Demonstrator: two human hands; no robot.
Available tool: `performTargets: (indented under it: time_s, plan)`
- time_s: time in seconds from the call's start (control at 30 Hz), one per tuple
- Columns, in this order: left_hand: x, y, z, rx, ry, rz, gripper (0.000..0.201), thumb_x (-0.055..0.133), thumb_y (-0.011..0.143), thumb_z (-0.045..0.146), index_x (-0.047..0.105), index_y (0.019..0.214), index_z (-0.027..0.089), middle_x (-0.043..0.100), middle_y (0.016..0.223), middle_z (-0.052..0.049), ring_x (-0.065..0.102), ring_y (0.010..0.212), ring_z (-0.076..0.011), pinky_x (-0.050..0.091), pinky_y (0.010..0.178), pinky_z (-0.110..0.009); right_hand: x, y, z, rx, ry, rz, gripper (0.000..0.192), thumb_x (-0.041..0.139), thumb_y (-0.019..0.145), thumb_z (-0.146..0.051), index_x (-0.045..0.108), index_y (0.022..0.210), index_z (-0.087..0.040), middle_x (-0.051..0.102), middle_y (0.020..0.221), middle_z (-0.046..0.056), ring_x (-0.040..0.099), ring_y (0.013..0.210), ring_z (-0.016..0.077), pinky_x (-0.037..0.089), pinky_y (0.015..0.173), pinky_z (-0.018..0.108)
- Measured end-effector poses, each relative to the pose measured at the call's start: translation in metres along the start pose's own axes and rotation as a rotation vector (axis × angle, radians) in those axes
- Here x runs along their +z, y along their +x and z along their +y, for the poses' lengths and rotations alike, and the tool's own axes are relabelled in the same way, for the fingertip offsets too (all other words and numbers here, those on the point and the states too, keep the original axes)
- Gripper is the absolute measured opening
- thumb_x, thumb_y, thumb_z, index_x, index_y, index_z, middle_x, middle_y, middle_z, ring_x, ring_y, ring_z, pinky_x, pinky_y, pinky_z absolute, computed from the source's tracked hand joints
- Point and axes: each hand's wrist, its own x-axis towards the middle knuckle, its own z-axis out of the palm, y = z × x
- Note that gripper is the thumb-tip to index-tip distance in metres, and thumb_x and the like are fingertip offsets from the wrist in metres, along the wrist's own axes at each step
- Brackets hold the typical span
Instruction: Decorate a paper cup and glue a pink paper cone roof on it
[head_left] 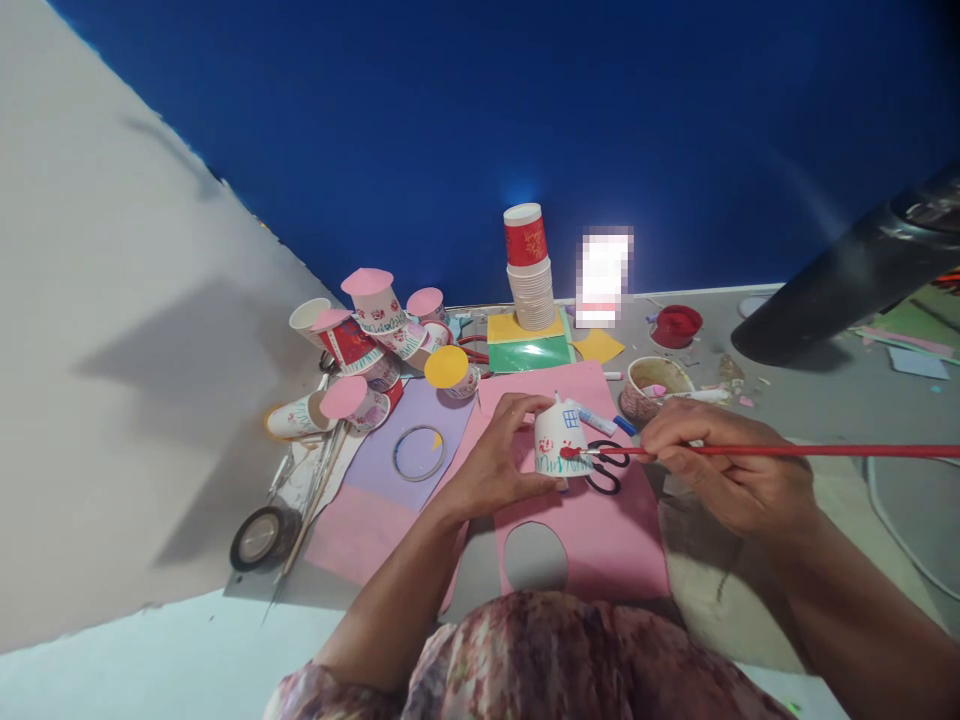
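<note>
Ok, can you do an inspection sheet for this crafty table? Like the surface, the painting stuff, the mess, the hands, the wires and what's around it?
Surface: grey tabletop, partly covered by a pink sheet with a round hole.
Job's things: white cup with a blue window drawing and red marks; red-handled paintbrush, its red tip at the cup.
Clutter: black scissor handles, tape roll, stacked cups, decorated cups.
Grippers (hands): left hand holds the cup; right hand grips the paintbrush.
Cables: thin white line at right, probably a cable.
Surroundings: blue wall behind; dark cylinder at right.
</note>
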Motion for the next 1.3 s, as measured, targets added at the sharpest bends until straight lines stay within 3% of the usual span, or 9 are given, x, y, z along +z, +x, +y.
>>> performTargets:
  time_s: [0.27, 0.37, 0.67, 0.93, 1.3]
  plan:
    - [0.0003, -0.0006, -0.0003, -0.011, 0.010, 0.004, 0.084, 0.097, 0.069, 0.040, 0.053, 0.139, 0.031, 0.053, 0.143, -0.011, 0.053, 0.135, -0.0325, 0.049, 0.113, -0.053, 0.0001, -0.0001, 0.0005, -0.007, -0.043, 0.004, 0.017, 0.061, 0.097, -0.015, 0.070, 0.093, -0.029, 0.074, 0.081, 0.002, 0.071, 0.075, 0.0243, 0.055, 0.072, 0.042]
    - [0.0005, -0.0005, -0.0024, 0.006, 0.020, 0.004, 0.084, 0.097, 0.069, 0.038, 0.053, 0.140, 0.030, 0.053, 0.144, -0.011, 0.054, 0.135, -0.0322, 0.050, 0.113, -0.052, -0.0012, -0.0017, 0.0026, -0.018, -0.047, 0.064, 0.015, 0.062, 0.097, -0.015, 0.071, 0.093, -0.027, 0.074, 0.082, 0.002, 0.070, 0.078, 0.0227, 0.054, 0.079, 0.041]
    - [0.0004, 0.0007, -0.0029, -0.012, 0.029, 0.000, 0.085, 0.097, 0.067, 0.038, 0.053, 0.139, 0.031, 0.054, 0.144, -0.011, 0.055, 0.134, -0.0329, 0.050, 0.114, -0.054, -0.0018, -0.0030, 0.0014, 0.032, -0.038, 0.127, 0.016, 0.062, 0.097, -0.016, 0.071, 0.090, -0.027, 0.072, 0.079, 0.000, 0.068, 0.073, 0.0214, 0.056, 0.090, 0.044]
    - [0.0005, 0.0005, -0.0023, -0.009, -0.005, 0.003, 0.083, 0.096, 0.069, 0.039, 0.054, 0.140, 0.032, 0.053, 0.144, -0.011, 0.055, 0.134, -0.0339, 0.052, 0.110, -0.052, -0.0037, -0.0021, 0.0019, 0.044, -0.052, 0.076, 0.015, 0.062, 0.097, -0.017, 0.071, 0.090, -0.026, 0.073, 0.079, 0.000, 0.069, 0.073, 0.0192, 0.055, 0.074, 0.035]
    - [-0.0006, -0.0004, -0.0019, -0.019, -0.029, 0.004, 0.084, 0.096, 0.069, 0.039, 0.053, 0.141, 0.033, 0.053, 0.144, -0.010, 0.054, 0.135, -0.0338, 0.050, 0.112, -0.053, -0.0036, -0.0016, -0.0007, 0.026, -0.032, 0.086, 0.017, 0.061, 0.097, -0.014, 0.070, 0.090, -0.026, 0.071, 0.078, 0.000, 0.068, 0.072, 0.0204, 0.054, 0.070, 0.037]
